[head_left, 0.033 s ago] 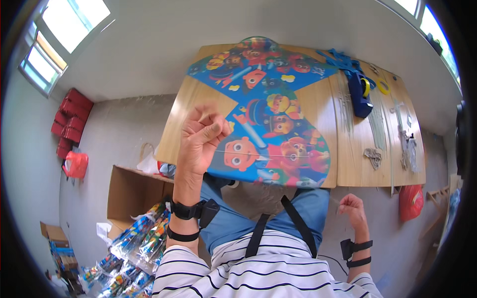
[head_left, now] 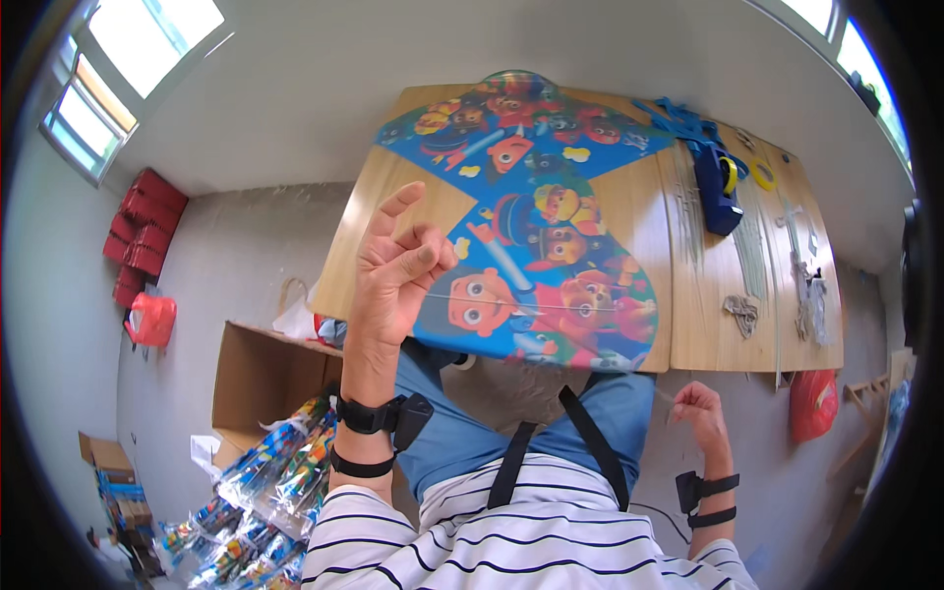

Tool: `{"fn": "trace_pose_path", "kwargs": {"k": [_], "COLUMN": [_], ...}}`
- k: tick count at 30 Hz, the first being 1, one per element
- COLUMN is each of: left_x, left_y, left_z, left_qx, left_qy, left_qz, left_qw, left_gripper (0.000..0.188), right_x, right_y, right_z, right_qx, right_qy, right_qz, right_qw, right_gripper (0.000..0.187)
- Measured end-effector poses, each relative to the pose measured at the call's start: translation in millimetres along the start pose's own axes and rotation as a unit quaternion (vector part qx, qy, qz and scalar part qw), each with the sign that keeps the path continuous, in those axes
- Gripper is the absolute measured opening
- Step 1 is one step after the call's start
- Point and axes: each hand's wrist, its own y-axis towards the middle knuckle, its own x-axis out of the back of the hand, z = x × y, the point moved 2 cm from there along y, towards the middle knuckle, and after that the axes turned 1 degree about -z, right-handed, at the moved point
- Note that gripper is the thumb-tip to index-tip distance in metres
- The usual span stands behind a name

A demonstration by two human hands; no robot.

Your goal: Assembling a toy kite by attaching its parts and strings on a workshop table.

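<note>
My left hand [head_left: 398, 265] is raised over the near left edge of a blue printed sheet [head_left: 492, 339], its index finger pointing up. The thumb presses against the other, curled fingers; whatever they may pinch is hidden. Bright cartoon figures cover the sheet, which looks like a kite and narrows at the middle. A thin pale line crosses its near part from side to side. Right of my lap and below the table's edge, my right hand [head_left: 696, 408] is closed in a pinch. From its fingertips a faint thin string [head_left: 664, 396] seems to run out.
On the wooden table [head_left: 639, 211], at right, lie a blue tape dispenser [head_left: 719, 197], a yellow tape roll [head_left: 762, 175], blue straps [head_left: 678, 123], thin rods and a grey cloth [head_left: 741, 313]. A cardboard box [head_left: 256, 383] and several colourful wrapped packages [head_left: 265, 492] are at lower left.
My left index finger, blurred and bent before, now points up straighter. My right hand keeps its pinch. The whole scene has shifted slightly in the view.
</note>
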Motion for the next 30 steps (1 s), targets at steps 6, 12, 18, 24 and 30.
{"fn": "trace_pose_path", "kwargs": {"k": [6,12,18,24,30], "left_x": [40.0,72.7,129.8,170.3,183.4], "left_y": [-22.4,-32.6,-41.5,-57.3,-66.1], "left_z": [-13.1,-21.1,-15.7,1.4,-25.4], "left_qx": [-0.022,-0.089,-0.054,-0.022,-0.052], "left_qy": [0.078,0.137,0.133,0.144,0.172], "left_qz": [-0.051,-0.151,-0.179,-0.220,-0.211], "left_qw": [0.995,0.975,0.973,0.965,0.961], "left_gripper": [0.010,0.009,0.012,0.014,0.013], "right_x": [-4.1,-12.2,-22.8,-33.0,-49.0], "right_y": [15.6,26.0,49.5,70.1,84.1], "right_z": [16.2,41.0,64.8,70.0,77.0], "right_qx": [0.012,0.032,0.040,0.038,0.088], "right_qy": [-0.016,-0.081,-0.031,-0.050,-0.108], "right_qz": [0.023,0.002,0.041,0.047,0.092], "right_qw": [1.000,0.996,0.998,0.997,0.986], "right_gripper": [0.010,0.009,0.010,0.008,0.010]}}
